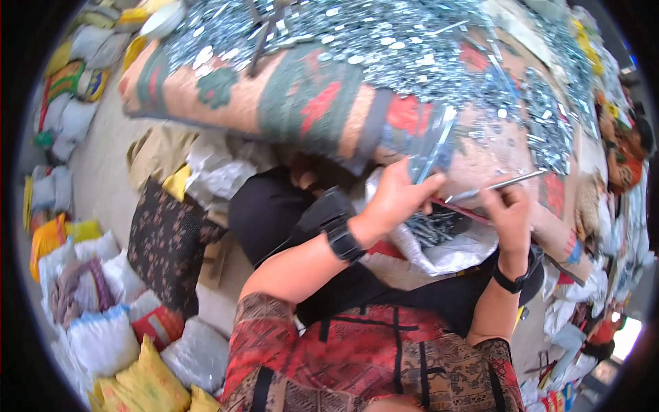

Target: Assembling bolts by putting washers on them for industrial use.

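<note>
My left hand (395, 199) is closed around the lower end of some long, shiny, bluish strips (434, 145), blurred, perhaps metal pieces. To its right, my right hand (509, 206) pinches a thin, silvery metal strip (523, 178) between thumb and fingers, tilted up to the right. Below both hands, an open white sack (446, 257) sits in my lap with dark metal pieces (434, 228) inside. Beyond the hands, a large heap of small shiny metal pieces (405, 51) covers a patterned carpet (226, 89) on a raised surface.
A dark metal bar tool (261, 44) stands in the heap's left part. A white bowl (163, 19) lies at the far left. Several filled bags (103, 343) line the left floor, beside a dark floral cushion (165, 247). Another person (623, 161) sits at the right.
</note>
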### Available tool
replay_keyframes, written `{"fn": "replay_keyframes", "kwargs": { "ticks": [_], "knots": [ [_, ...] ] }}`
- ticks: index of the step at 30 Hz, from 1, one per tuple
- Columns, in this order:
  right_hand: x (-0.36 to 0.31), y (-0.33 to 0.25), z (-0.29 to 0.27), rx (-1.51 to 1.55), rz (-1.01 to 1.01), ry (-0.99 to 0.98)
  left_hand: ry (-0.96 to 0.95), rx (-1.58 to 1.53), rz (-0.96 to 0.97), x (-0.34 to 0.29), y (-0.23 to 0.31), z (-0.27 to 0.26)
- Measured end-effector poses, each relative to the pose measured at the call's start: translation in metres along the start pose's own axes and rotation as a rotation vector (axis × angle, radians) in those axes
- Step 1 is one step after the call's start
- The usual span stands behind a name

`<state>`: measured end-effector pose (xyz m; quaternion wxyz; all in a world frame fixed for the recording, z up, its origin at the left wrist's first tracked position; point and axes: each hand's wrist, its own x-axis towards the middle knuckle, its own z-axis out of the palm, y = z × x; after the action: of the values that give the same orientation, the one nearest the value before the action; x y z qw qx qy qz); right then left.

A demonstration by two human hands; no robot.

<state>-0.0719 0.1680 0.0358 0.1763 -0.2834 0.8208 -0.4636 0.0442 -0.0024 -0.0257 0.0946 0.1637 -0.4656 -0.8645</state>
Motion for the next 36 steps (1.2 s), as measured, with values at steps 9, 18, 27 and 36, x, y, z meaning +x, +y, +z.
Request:
{"fn": "replay_keyframes", "kwargs": {
  "ticks": [9,18,27,36],
  "knots": [
    [0.033,0.075,-0.065,-0.226,-0.053,0.301,-0.082,-0.036,-0.467,-0.010,0.000,-0.006],
    [0.092,0.104,-0.108,-1.015,-0.140,0.508,-0.032,0.126,-0.424,-0.013,0.001,-0.004],
    [0.071,0.060,-0.068,0.541,0.053,0.244,-0.187,0.047,-0.468,-0.011,0.014,-0.006],
    [0.050,0.028,-0.016,0.693,0.121,0.044,-0.239,0.006,-0.501,-0.012,0.012,-0.005]
  ]
}}
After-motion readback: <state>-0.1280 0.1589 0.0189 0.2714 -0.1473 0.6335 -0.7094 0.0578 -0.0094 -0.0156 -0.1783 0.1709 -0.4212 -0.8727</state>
